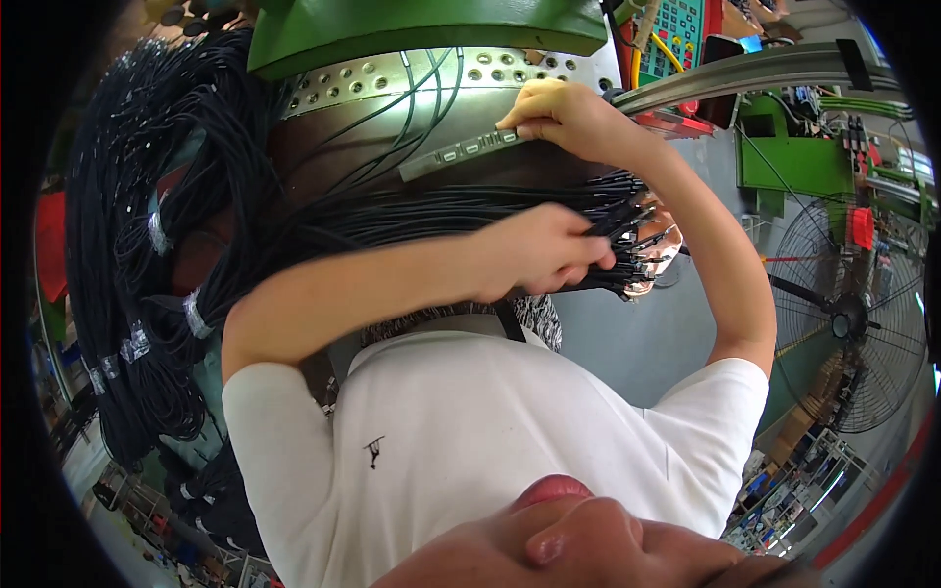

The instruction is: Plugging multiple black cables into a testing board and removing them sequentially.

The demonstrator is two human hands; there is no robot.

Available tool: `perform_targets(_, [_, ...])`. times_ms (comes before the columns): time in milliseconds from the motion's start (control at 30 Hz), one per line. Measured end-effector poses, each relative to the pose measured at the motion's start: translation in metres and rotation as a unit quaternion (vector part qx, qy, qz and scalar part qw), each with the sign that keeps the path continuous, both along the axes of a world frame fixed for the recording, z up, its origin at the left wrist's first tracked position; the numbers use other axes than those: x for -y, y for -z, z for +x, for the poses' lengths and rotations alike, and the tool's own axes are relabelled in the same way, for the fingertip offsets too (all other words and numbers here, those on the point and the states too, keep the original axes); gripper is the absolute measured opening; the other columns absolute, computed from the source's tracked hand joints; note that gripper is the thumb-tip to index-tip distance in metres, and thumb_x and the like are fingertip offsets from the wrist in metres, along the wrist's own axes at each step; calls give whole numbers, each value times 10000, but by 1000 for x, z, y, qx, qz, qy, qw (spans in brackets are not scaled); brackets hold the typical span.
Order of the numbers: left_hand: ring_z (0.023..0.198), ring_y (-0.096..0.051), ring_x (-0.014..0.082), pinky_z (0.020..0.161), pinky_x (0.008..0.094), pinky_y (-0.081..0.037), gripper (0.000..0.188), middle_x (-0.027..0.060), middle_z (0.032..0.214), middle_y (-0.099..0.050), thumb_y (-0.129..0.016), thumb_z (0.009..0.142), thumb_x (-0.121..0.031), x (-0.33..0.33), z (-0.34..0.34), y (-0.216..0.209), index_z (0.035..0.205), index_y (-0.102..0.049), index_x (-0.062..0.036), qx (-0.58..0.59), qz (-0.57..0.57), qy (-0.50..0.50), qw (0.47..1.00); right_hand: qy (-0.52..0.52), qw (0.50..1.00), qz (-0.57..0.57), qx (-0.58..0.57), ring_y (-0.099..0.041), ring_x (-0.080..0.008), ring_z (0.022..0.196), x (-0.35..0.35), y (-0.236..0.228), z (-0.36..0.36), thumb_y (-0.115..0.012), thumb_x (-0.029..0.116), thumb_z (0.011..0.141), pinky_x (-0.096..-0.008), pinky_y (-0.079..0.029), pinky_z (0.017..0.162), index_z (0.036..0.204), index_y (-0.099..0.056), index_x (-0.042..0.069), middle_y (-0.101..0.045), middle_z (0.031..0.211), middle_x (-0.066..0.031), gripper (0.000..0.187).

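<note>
My right hand is closed, thumb and fingers pinching the right end of a narrow pale strip with small rectangular pockets along it. The strip slants down to the left above a dark work surface. My left hand is over the front of a thick bundle of black cables, beside their tipped ends. Its fingers are bent and smeared by motion, so whether a cable is between them does not show. Several loose cables run across the surface left of the strip.
A green machine body overhangs a perforated metal plate at the back. Large coils of black cable hang at the left. A curved metal rail extends to the upper right, near a green control panel. A fan stands at the right.
</note>
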State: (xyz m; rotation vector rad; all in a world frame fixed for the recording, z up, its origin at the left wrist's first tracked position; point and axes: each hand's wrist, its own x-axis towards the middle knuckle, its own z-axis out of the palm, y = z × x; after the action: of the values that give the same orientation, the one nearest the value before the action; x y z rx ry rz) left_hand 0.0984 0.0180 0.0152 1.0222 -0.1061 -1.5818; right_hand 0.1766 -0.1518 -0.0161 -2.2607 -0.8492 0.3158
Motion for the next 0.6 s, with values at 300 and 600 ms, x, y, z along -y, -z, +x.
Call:
perform_targets(300, [525, -367, 27, 476, 192, -280, 254, -41, 618, -420, -476, 997, -254, -68, -61, 18, 1071, -565, -28, 166, 2, -295, 941, 160, 862, 398, -270, -560, -148, 1075, -25, -25, -68, -453, 271, 996, -309, -444, 924, 1320, -495, 36, -621, 1146, -96, 403])
perform_targets(600, [504, -354, 40, 437, 195, -286, 311, -23, 609, -429, -440, 1005, -334, -77, -48, 19, 1059, -539, -44, 76, -30, -382, 921, 270, 937, 72, 211, -583, -259, 805, -54, -35, -101, -633, -3, 764, -342, -478, 738, 1068, -634, 11, -603, 915, -117, 305])
